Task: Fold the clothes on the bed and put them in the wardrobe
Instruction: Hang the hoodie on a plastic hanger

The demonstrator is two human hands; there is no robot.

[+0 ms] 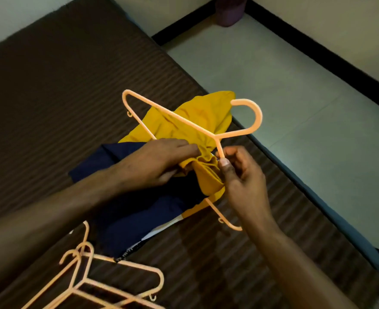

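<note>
Lower left of frame: pile of peach hangers (99,284) lying on brown striped bed (50,90). Centre: left hand (157,161) pinching bunched yellow garment (193,128), which lies over navy garment (126,210) on bed. Right of centre: right hand (242,175) gripping peach hanger (208,130) by arm below neck, hook toward upper right. Right: pale tiled floor (295,90).

Hanger (193,124) smooth peach plastic; yellow garment (197,117) matt cloth; bedcover (61,85) ribbed fabric.
</note>
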